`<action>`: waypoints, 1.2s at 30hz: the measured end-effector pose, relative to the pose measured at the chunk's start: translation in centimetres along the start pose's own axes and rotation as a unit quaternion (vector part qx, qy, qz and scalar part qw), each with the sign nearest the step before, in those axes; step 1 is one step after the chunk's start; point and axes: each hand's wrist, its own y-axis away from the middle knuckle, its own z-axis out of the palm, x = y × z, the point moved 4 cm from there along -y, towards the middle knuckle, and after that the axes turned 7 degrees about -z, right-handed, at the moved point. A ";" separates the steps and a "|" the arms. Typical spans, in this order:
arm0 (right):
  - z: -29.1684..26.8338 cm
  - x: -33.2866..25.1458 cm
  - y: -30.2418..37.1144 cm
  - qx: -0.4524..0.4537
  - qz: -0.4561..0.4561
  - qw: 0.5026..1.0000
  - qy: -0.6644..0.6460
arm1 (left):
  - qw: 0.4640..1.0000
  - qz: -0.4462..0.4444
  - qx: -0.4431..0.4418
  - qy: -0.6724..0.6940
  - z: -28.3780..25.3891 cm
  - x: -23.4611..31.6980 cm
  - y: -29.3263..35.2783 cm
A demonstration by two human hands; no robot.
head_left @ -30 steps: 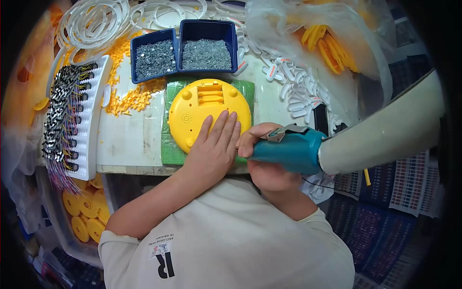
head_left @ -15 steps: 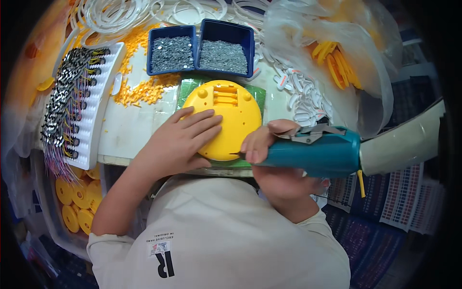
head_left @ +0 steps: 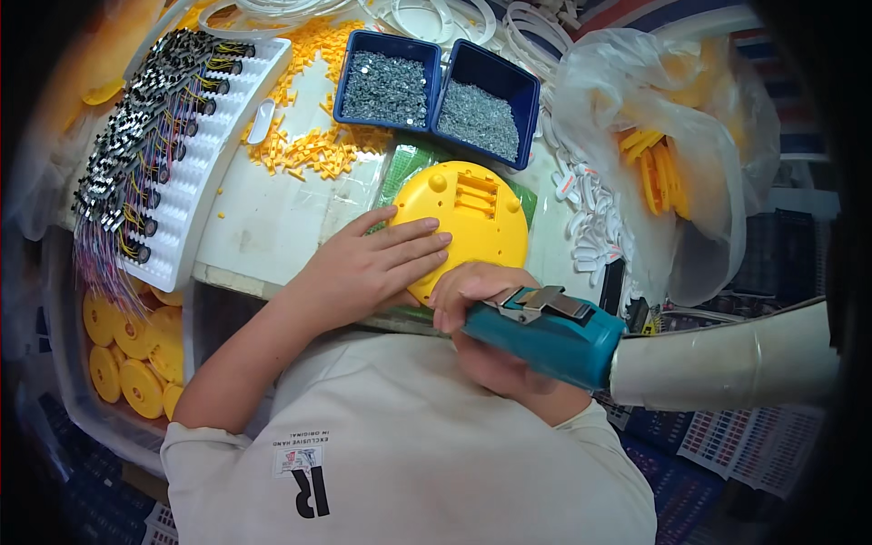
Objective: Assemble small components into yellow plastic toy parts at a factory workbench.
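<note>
Housing (head_left: 472, 234), round and yellow, lies on the green mat (head_left: 409, 163), mid-scene. From my remote station I see the left hand (head_left: 359, 271) spread across its left side; the right hand (head_left: 481, 283) grasps a teal tool (head_left: 554, 340) at the near edge. Blue bins (head_left: 505, 76) stand beyond, far side.

On the far side, I had a white-topped workbench (head_left: 250, 238) with a green mat (head_left: 411, 165) lying near its front edge. Two dark-blue bins (head_left: 504, 84) stood behind the mat, and I saw small yellow plastic pieces (head_left: 309, 154) scattered left of them, near a white foam tray (head_left: 189, 218). White plastic rings (head_left: 420, 20) lay at the back, white plastic clips (head_left: 595, 227) to the right.
</note>
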 end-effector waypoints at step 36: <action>-2.1 3.2 -4.2 0.110 -0.137 0.978 -0.115 | 0.990 -0.017 0.125 0.056 -0.5 -0.8 1.0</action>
